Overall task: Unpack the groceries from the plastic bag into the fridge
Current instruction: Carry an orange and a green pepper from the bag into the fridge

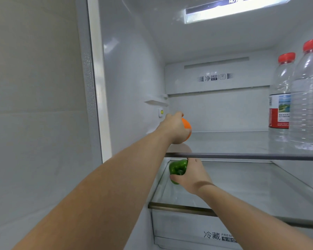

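Observation:
Both my arms reach into the open fridge. My left hand [173,128] grips an orange fruit [186,127] at the left end of the upper glass shelf [242,141], just above or on its surface. My right hand [192,175] holds a green bell pepper [177,168] at the left end of the lower glass shelf [251,186], under the upper shelf's front edge. The plastic bag is out of sight.
Two clear water bottles with red caps [282,98] [309,98] stand at the right end of the upper shelf. A drawer [188,230] sits below the lower shelf. The fridge's left wall [130,78] is close to both hands. A light [233,9] glows overhead.

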A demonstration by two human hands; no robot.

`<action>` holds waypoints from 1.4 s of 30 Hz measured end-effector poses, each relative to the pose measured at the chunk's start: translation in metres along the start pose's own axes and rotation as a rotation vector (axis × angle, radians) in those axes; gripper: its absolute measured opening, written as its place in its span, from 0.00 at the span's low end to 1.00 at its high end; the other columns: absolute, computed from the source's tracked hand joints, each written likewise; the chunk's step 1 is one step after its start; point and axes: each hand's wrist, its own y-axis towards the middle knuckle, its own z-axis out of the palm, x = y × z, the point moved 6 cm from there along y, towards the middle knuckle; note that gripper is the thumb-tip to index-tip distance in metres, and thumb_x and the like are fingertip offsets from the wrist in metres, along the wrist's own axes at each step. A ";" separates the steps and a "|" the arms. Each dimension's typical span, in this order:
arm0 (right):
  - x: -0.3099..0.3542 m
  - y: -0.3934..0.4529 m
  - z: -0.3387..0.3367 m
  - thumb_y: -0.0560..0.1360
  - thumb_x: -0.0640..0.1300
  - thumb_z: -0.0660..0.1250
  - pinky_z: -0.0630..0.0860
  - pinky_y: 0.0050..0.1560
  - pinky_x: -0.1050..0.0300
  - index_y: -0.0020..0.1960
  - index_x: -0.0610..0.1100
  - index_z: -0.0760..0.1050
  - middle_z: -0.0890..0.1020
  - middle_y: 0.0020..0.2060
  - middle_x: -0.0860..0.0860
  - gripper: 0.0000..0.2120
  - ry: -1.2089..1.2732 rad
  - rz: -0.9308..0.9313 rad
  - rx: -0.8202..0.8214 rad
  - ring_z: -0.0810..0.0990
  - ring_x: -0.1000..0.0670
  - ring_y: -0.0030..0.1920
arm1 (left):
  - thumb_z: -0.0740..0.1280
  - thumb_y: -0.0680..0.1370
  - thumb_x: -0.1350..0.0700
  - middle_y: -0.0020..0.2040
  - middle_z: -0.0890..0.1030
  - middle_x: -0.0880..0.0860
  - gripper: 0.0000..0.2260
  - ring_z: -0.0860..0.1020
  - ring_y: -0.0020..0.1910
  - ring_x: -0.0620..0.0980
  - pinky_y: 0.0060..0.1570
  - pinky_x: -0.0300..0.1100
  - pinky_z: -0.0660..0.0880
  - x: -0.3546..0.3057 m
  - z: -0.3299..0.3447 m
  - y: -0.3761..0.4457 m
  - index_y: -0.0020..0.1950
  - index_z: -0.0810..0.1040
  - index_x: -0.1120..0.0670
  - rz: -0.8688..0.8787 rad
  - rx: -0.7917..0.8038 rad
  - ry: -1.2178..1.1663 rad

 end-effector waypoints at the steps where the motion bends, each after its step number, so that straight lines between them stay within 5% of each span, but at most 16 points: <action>1: 0.000 -0.001 0.000 0.66 0.56 0.76 0.73 0.45 0.57 0.63 0.45 0.65 0.70 0.52 0.51 0.33 0.008 0.006 0.004 0.74 0.49 0.50 | 0.67 0.77 0.47 0.72 0.63 0.58 0.31 0.67 0.68 0.63 0.64 0.52 0.68 0.000 0.000 -0.001 0.76 0.58 0.51 0.004 -0.002 0.005; 10: 0.005 -0.010 -0.002 0.67 0.53 0.76 0.75 0.49 0.55 0.60 0.45 0.67 0.71 0.56 0.48 0.29 0.005 0.014 0.034 0.75 0.48 0.51 | 0.68 0.75 0.51 0.71 0.63 0.57 0.33 0.66 0.69 0.61 0.65 0.54 0.69 -0.003 -0.008 -0.014 0.76 0.58 0.50 0.012 0.005 0.001; 24: 0.001 -0.062 -0.049 0.72 0.59 0.70 0.70 0.57 0.57 0.77 0.43 0.53 0.60 0.72 0.48 0.43 -0.117 -0.004 0.031 0.69 0.47 0.67 | 0.66 0.74 0.51 0.71 0.66 0.53 0.32 0.64 0.70 0.57 0.67 0.53 0.66 -0.028 -0.013 -0.069 0.76 0.59 0.49 0.119 -0.052 0.070; 30: 0.002 -0.107 -0.080 0.72 0.61 0.67 0.76 0.55 0.54 0.77 0.45 0.55 0.60 0.73 0.48 0.41 -0.222 0.010 -0.060 0.73 0.48 0.64 | 0.65 0.74 0.49 0.74 0.64 0.50 0.31 0.60 0.73 0.53 0.67 0.52 0.66 -0.038 -0.019 -0.096 0.76 0.60 0.47 0.270 -0.085 0.107; 34: 0.006 -0.147 -0.098 0.73 0.59 0.66 0.71 0.63 0.51 0.75 0.47 0.58 0.63 0.72 0.51 0.37 -0.307 0.058 -0.133 0.69 0.48 0.67 | 0.64 0.74 0.48 0.72 0.66 0.51 0.28 0.61 0.73 0.52 0.68 0.53 0.64 -0.043 -0.021 -0.125 0.74 0.63 0.47 0.454 -0.131 0.131; 42: 0.018 -0.244 -0.096 0.74 0.59 0.66 0.69 0.63 0.53 0.74 0.49 0.60 0.65 0.70 0.51 0.34 -0.437 0.201 -0.208 0.69 0.49 0.68 | 0.65 0.75 0.47 0.72 0.68 0.51 0.25 0.63 0.71 0.53 0.68 0.52 0.65 -0.023 -0.006 -0.211 0.72 0.67 0.47 0.670 -0.083 -0.006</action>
